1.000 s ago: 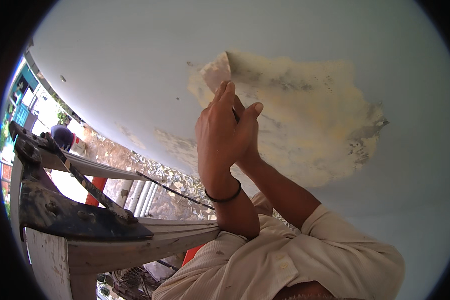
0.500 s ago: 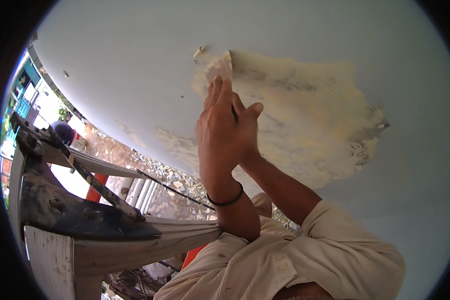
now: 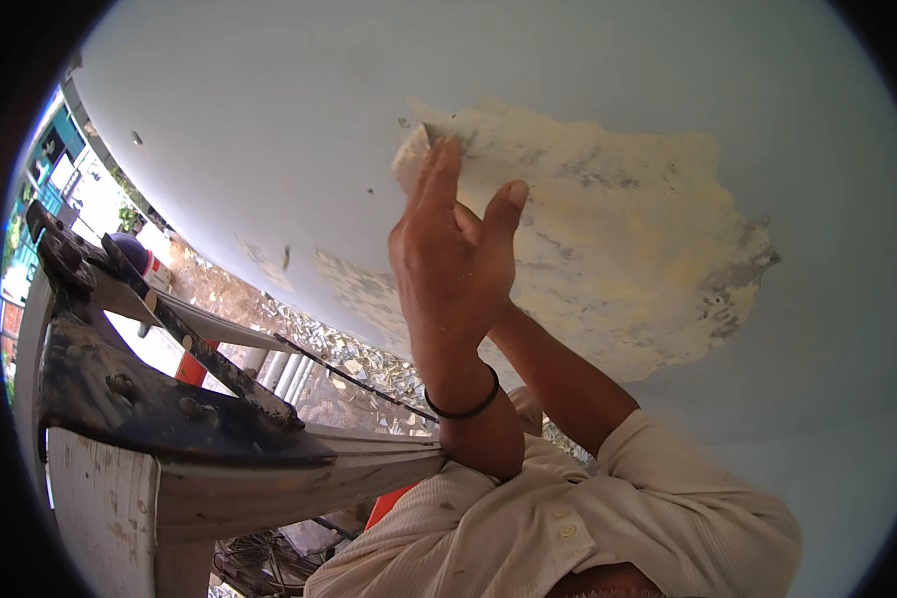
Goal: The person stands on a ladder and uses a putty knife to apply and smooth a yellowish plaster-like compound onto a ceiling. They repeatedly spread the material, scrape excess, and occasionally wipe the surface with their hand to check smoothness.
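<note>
pale grey wall (image 3: pixel 608 60)
straight-fingered left hand (image 3: pixel 450 267) over whitish flat scraper blade (image 3: pixel 408 164); right hand hidden, grip unclear; overpressing could gouge it.

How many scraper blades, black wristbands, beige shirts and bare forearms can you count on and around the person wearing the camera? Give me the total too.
Scraper blade: 1
Black wristband: 1
Beige shirt: 1
Bare forearms, left and right: 2
Total: 5

Open wall (image 3: pixel 668 60) above and right of the peeled patch (image 3: pixel 618 229), hands (image 3: pixel 453 261) and forearms (image 3: pixel 568 377) blocking its left side, ladder (image 3: pixel 249 493) standing to its lower left
</note>
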Demonstrator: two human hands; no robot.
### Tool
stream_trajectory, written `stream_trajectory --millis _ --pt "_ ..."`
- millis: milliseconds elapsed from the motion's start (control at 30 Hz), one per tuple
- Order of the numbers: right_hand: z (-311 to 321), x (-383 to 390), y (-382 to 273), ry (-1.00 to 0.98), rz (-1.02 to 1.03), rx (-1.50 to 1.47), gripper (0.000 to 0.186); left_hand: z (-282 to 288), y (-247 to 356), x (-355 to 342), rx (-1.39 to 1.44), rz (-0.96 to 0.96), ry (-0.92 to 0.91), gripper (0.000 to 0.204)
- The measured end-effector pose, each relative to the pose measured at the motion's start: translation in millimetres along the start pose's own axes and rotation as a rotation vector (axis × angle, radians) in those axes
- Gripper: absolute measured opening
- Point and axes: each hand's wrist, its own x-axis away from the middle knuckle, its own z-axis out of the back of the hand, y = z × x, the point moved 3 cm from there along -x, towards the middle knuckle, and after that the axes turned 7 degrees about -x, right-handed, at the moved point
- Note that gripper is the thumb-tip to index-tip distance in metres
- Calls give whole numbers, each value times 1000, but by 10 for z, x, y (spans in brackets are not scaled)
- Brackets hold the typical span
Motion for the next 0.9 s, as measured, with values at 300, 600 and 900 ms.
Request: stream_trajectory --millis 300,600,900 --pt "194 -18 -99 4 -40 -64 30 -252 47 135 -98 -153 -206 61" --pt "-44 -338 -70 -37 -54 -70 28 -272 180 215 -1 -199 -232 58" --pt "-409 -622 -175 -189 -142 -138 26 -103 242 154 71 -242 -125 55"
